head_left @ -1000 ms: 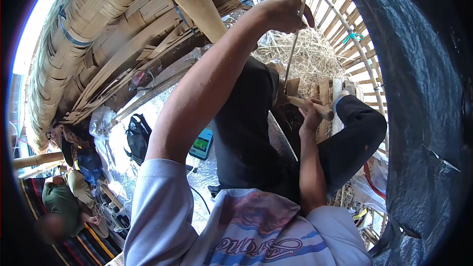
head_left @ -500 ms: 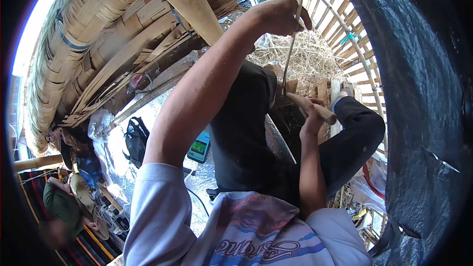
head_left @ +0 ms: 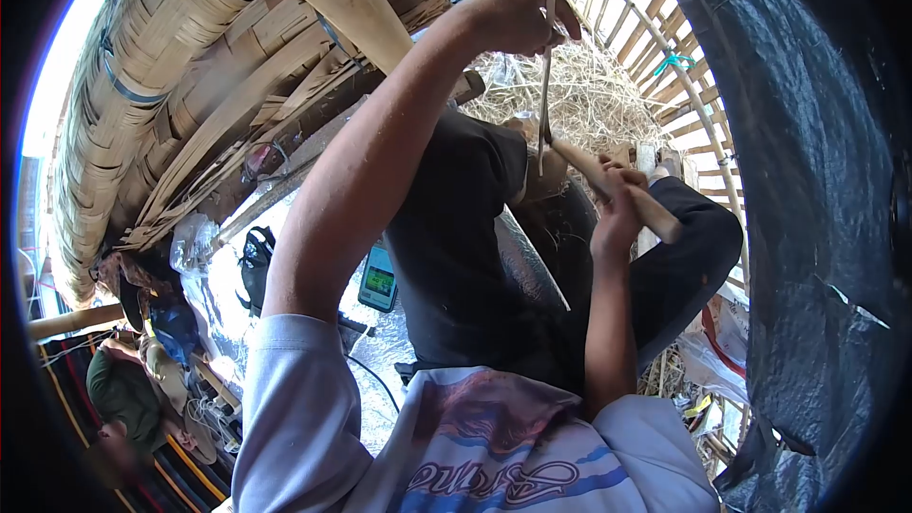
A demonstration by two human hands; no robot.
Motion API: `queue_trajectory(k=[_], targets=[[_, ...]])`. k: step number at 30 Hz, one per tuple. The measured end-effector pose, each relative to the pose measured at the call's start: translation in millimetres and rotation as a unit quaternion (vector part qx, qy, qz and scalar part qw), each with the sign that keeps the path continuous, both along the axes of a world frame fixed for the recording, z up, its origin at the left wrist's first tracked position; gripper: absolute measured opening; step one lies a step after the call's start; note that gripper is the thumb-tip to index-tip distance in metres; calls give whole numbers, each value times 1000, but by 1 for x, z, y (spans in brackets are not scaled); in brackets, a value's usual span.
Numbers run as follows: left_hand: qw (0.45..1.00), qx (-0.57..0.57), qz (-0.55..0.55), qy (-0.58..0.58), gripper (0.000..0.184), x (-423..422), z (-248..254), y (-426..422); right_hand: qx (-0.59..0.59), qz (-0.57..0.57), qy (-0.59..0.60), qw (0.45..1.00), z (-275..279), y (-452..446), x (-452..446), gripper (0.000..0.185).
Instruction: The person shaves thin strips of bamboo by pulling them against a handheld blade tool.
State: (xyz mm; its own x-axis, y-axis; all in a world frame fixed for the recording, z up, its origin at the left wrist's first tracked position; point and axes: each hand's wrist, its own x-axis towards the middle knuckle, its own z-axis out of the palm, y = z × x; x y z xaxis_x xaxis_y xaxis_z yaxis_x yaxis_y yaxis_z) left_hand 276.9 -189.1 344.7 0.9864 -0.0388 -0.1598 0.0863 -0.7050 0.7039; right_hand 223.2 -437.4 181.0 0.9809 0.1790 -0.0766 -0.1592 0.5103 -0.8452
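Up at the top centre, my left hand (head_left: pixel 522 19) is closed around a thin bamboo strip (head_left: pixel 545 85) that hangs almost straight down. My right hand (head_left: pixel 619 198) grips the thick wooden handle of a knife (head_left: pixel 657 217), slightly blurred, lower and to the right. Its short dark blade end (head_left: pixel 547 136) meets the strip near the strip's lower end, in front of my bent knee (head_left: pixel 503 157). Whether the edge is cutting in is too small to tell.
Straw-like shavings (head_left: pixel 598 100) lie beyond my knees. A woven bamboo wall (head_left: pixel 218 66) curves on the left, dark plastic sheeting (head_left: pixel 807 180) hangs on the right. A phone (head_left: pixel 378 280) and a black bag (head_left: pixel 256 266) lie at left; another person (head_left: pixel 128 389) is at lower left.
My right hand and the knife have moved up and to the right, with the handle tilted more steeply. My left hand has shifted slightly left and up, and the strip stands more upright.
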Motion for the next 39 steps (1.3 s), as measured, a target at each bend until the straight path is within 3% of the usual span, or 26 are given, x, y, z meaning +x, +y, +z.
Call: queue_trajectory(k=[2, 5, 9, 11, 14, 16, 18, 22, 25, 30, 32, 35, 39], targets=[[999, -46, 15, 2, 21, 1, -3, 3, 10, -5, -27, 1000, 27, -6, 5, 7], [1000, -11, 15, 9, 21, 4, -1, 4, 29, 9, -128, 991, 34, -8, 8, 5], [1000, -23, 16, 4, 21, 3, 1, 3, -51, 21, -67, 996, -28, -11, -15, 8], [1000, -14, -20, -12, 21, 8, 1, 3, -170, 44, 6, 984, -46, -12, -18, 15], [1000, 8, -29, 2, 22, 3, 4, -2, -123, 21, 11, 992, -30, -13, -16, 15], [999, -12, -17, -50, 25, 3, -4, -2, -63, -13, 49, 997, 1, -13, -10, 12], [999, -40, -4, -21, 27, 3, 0, -4, 3, 5, -20, 1000, 20, -18, -1, 11], [1000, -7, 5, -9, 27, 8, -4, -3, 15, 35, -81, 996, 5, -26, 3, 10], [1000, 0, -23, -16, 24, 5, 0, -3, -119, 40, -33, 992, -36, -24, -12, 12], [997, 12, -48, -56, 26, -2, -3, -1, -84, 22, 3, 996, -6, -21, -11, 9], [999, -19, -23, -36, 26, 0, -3, 1, 24, 31, -57, 998, 23, -24, 2, 9], [999, -24, -5, -22, 25, 5, -8, 4, 74, 57, -104, 990, 59, -26, 7, 10], [998, -27, 23, -47, 25, 8, -13, 10, -8, 56, -122, 991, 28, -19, 6, 9]])
